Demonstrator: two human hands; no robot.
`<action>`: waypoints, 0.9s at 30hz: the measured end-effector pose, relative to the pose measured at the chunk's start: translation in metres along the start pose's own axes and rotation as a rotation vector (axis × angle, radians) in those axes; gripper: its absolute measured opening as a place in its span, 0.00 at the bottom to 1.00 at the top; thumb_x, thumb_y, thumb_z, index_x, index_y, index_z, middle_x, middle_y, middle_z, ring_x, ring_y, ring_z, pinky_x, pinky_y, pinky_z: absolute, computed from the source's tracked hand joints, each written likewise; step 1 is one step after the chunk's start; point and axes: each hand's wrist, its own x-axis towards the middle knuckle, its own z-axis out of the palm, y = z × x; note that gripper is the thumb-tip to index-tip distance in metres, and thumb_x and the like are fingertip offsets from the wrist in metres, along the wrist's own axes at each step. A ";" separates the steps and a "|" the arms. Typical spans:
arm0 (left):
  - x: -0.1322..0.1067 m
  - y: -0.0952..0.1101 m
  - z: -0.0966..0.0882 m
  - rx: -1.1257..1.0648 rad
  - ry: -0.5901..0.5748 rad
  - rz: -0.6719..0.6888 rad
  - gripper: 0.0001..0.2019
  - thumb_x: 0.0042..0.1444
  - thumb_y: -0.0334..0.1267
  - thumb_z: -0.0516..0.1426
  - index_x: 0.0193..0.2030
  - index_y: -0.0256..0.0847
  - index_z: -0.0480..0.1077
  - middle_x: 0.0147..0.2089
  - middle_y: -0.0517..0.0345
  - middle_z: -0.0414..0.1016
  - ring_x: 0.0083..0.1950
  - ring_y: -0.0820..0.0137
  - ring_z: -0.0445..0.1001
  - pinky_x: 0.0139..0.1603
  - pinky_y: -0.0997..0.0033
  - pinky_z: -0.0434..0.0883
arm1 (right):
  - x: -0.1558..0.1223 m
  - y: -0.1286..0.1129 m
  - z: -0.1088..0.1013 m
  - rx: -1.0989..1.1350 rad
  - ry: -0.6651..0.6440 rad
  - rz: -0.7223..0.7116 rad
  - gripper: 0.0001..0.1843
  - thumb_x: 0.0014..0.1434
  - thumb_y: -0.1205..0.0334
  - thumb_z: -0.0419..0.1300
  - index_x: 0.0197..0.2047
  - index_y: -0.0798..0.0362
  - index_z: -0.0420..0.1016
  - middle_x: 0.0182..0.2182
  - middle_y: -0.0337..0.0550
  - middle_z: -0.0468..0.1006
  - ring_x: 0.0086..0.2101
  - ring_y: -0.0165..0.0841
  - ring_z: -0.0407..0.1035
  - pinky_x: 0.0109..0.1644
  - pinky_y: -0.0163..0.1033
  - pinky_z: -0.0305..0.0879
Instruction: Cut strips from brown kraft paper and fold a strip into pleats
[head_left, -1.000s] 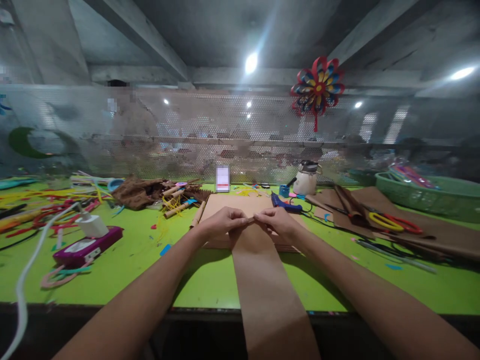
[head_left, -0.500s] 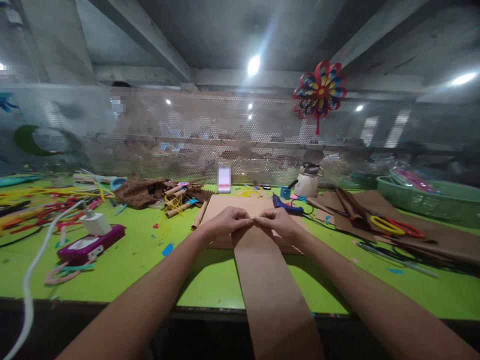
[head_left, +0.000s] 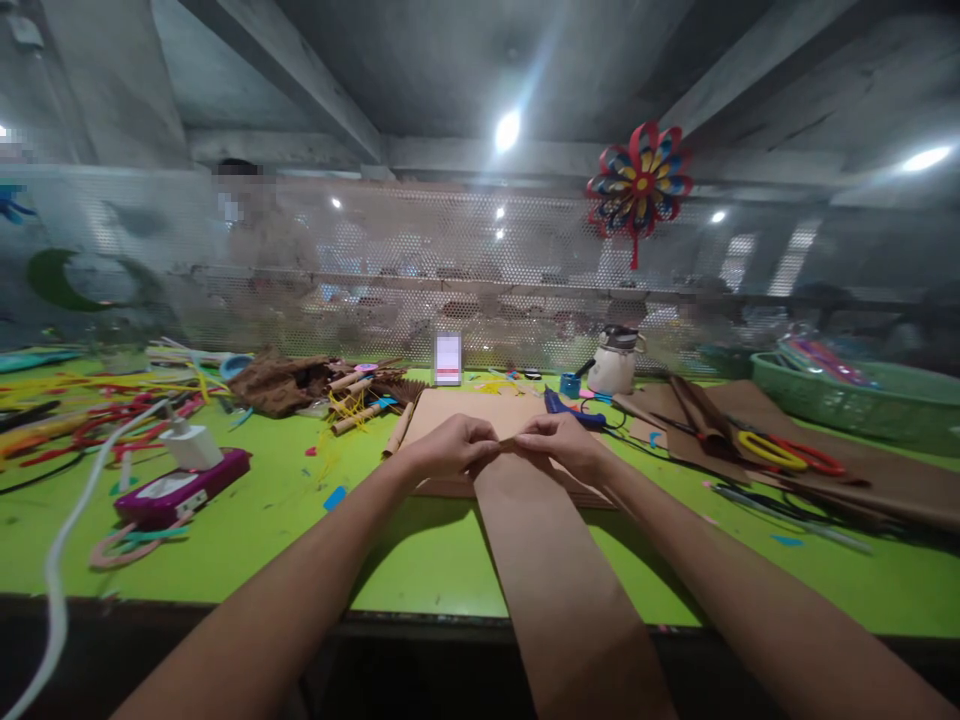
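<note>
A long strip of brown kraft paper (head_left: 562,560) runs from between my hands down over the table's near edge. My left hand (head_left: 459,446) pinches the left side of its far end between thumb and fingers. At the right side of that same end, my right hand (head_left: 564,444) pinches too, and the edge there looks folded or rolled into a narrow band. Both hands are above a stack of brown paper sheets (head_left: 442,412) lying flat on the green table. Just behind my right hand lies a blue glue gun (head_left: 564,408).
Yellow-handled scissors (head_left: 772,450) and red-handled ones lie on brown paper at right, near a green basket (head_left: 892,400). A purple power strip (head_left: 184,490) with a white charger (head_left: 193,447) sits left. A phone (head_left: 448,360) stands behind the stack; a perforated screen closes the back.
The paper strip's near part has swung slightly to the right. My fingers have shifted a little along its far edge, where a narrow band now shows between them.
</note>
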 end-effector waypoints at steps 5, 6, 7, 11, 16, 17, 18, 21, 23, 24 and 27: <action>0.003 -0.003 0.005 -0.056 0.011 0.004 0.18 0.56 0.50 0.52 0.30 0.35 0.69 0.17 0.64 0.65 0.18 0.77 0.61 0.21 0.78 0.56 | -0.003 -0.003 0.007 0.119 0.038 0.046 0.17 0.37 0.55 0.69 0.25 0.60 0.75 0.22 0.40 0.73 0.24 0.27 0.62 0.28 0.33 0.56; 0.003 -0.005 0.005 -0.079 0.000 -0.003 0.18 0.55 0.50 0.53 0.29 0.35 0.69 0.17 0.63 0.65 0.18 0.77 0.61 0.21 0.77 0.57 | -0.003 -0.002 0.007 0.113 0.043 0.049 0.17 0.37 0.54 0.69 0.25 0.60 0.75 0.20 0.39 0.72 0.23 0.26 0.61 0.27 0.33 0.55; 0.003 -0.008 0.004 -0.098 -0.017 -0.013 0.18 0.54 0.50 0.53 0.29 0.35 0.69 0.18 0.62 0.67 0.19 0.77 0.63 0.22 0.77 0.58 | -0.003 -0.001 0.005 0.096 0.043 0.055 0.17 0.37 0.54 0.69 0.25 0.60 0.75 0.19 0.38 0.71 0.22 0.25 0.60 0.26 0.32 0.54; 0.001 -0.018 -0.003 -0.182 -0.102 -0.098 0.16 0.52 0.49 0.56 0.30 0.35 0.71 0.21 0.59 0.71 0.22 0.74 0.67 0.25 0.76 0.61 | -0.002 0.000 -0.005 -0.016 0.035 0.079 0.19 0.39 0.50 0.67 0.22 0.60 0.73 0.15 0.34 0.63 0.19 0.23 0.53 0.22 0.31 0.47; 0.001 -0.019 -0.008 -0.234 -0.075 -0.125 0.15 0.49 0.48 0.59 0.29 0.36 0.70 0.20 0.59 0.71 0.22 0.74 0.67 0.25 0.75 0.61 | 0.000 0.002 -0.015 -0.070 -0.041 0.077 0.23 0.41 0.44 0.64 0.20 0.59 0.70 0.14 0.33 0.61 0.18 0.23 0.51 0.22 0.32 0.44; 0.001 -0.018 -0.008 -0.222 -0.059 -0.119 0.15 0.48 0.48 0.59 0.28 0.35 0.70 0.20 0.60 0.71 0.22 0.74 0.68 0.25 0.75 0.61 | 0.001 0.003 -0.016 -0.062 -0.060 0.079 0.23 0.42 0.43 0.64 0.21 0.59 0.70 0.15 0.33 0.61 0.19 0.23 0.51 0.22 0.32 0.44; 0.001 -0.017 -0.008 -0.212 -0.046 -0.115 0.15 0.48 0.48 0.59 0.27 0.35 0.70 0.19 0.60 0.71 0.22 0.74 0.67 0.25 0.75 0.61 | 0.002 0.005 -0.016 -0.054 -0.077 0.081 0.23 0.43 0.43 0.63 0.21 0.59 0.70 0.15 0.33 0.61 0.19 0.23 0.51 0.22 0.32 0.44; 0.001 -0.015 -0.008 -0.205 0.006 -0.101 0.15 0.48 0.47 0.59 0.26 0.35 0.70 0.19 0.59 0.70 0.22 0.74 0.66 0.25 0.75 0.59 | 0.003 0.008 -0.017 -0.019 -0.107 0.091 0.23 0.44 0.44 0.63 0.21 0.58 0.69 0.14 0.32 0.60 0.18 0.22 0.50 0.22 0.31 0.44; -0.001 -0.013 -0.010 -0.205 0.031 -0.079 0.16 0.50 0.48 0.58 0.27 0.34 0.71 0.20 0.59 0.70 0.23 0.74 0.65 0.26 0.75 0.59 | 0.003 0.009 -0.018 0.023 -0.117 0.097 0.23 0.44 0.44 0.64 0.22 0.58 0.69 0.15 0.32 0.61 0.17 0.22 0.51 0.22 0.31 0.45; -0.001 -0.012 -0.010 -0.213 0.028 -0.065 0.16 0.51 0.48 0.57 0.27 0.34 0.71 0.21 0.58 0.71 0.23 0.74 0.65 0.26 0.75 0.59 | 0.003 0.008 -0.018 0.049 -0.128 0.101 0.22 0.45 0.45 0.64 0.23 0.58 0.70 0.15 0.33 0.63 0.18 0.23 0.52 0.22 0.31 0.46; -0.004 -0.008 -0.012 -0.294 -0.005 -0.038 0.18 0.53 0.50 0.56 0.26 0.34 0.70 0.21 0.59 0.70 0.23 0.75 0.63 0.27 0.75 0.58 | 0.000 0.000 -0.018 0.150 -0.168 0.107 0.21 0.46 0.47 0.64 0.26 0.60 0.73 0.19 0.38 0.69 0.20 0.25 0.59 0.25 0.32 0.53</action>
